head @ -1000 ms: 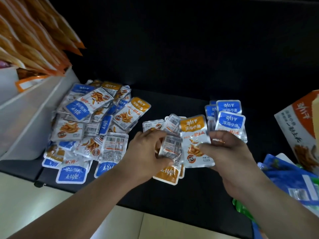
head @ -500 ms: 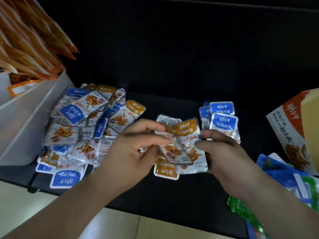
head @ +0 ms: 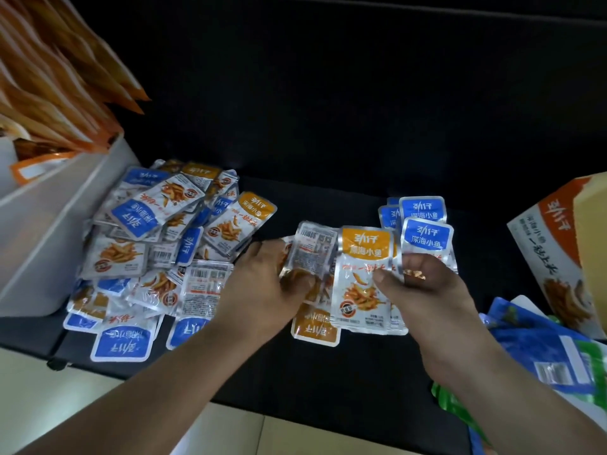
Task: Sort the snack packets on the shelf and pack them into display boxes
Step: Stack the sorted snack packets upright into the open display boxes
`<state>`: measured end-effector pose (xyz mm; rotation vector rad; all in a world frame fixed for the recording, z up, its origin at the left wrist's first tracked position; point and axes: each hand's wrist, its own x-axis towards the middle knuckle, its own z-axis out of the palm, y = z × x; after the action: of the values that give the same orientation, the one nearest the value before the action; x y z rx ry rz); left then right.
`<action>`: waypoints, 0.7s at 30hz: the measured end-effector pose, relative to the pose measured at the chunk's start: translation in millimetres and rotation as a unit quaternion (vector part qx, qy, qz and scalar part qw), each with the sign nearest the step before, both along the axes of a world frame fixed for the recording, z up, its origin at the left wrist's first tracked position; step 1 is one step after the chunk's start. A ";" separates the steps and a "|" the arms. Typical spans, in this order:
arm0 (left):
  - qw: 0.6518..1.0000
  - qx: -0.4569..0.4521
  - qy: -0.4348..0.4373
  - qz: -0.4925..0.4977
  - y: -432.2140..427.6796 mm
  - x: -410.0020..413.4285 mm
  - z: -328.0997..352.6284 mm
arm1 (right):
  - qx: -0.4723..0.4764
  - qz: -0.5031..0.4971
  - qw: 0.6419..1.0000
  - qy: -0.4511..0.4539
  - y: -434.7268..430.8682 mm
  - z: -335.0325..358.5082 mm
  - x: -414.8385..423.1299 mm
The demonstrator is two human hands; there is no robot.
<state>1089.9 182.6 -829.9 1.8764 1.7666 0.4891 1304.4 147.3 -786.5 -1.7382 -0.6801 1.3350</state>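
1. Two grips met over the middle of the black shelf (head: 328,372): my left grip (head: 262,284) and my right grip (head: 423,290), close together.
2. My left grip was curled round a silver-backed packet (head: 312,247), its barcode side facing up and its top edge standing above my knuckles.
3. My right grip pinched an orange-topped packet (head: 361,277), thumb on the printed front and fingers tucked behind. The packet was held upright with the label facing me. More packet edges showed behind it, but I could not tell how many.
4. Those two held packets sat side by side with their edges meeting.
5. One flat orange packet (head: 315,330) lay on the shelf just below them, its label upside down to me.
6. Several blue-topped packets (head: 427,238) were stacked just behind my right grip, labels upright.
7. A loose heap of mixed packets (head: 157,244), blue and orange, front and back, lay to the left of my left grip and reached the white box (head: 49,224).
8. That white box held long orange pouches (head: 65,77) fanning out above its rim.
9. An orange display box (head: 551,251) stood tilted at the right edge, well apart from my grips, with large blue pouches (head: 542,349) lying below it.
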 end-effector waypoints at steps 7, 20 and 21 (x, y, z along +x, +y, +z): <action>0.960 -0.106 -0.253 0.051 -7.1 6.8 10.3 | 0.037 0.003 0.998 -0.057 4.4 -3.7 -0.5; 0.952 -0.144 -0.271 -0.003 -28.4 -3.4 70.1 | 0.073 0.035 0.993 -0.083 0.8 8.8 1.2; 0.957 -0.127 -0.262 0.005 -26.9 -4.9 71.2 | 0.076 0.044 0.993 -0.081 0.4 9.6 1.9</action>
<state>1085.0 155.7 -758.7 1.3963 1.4054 0.6582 1306.4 147.7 -776.9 -1.7205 -0.9354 1.1765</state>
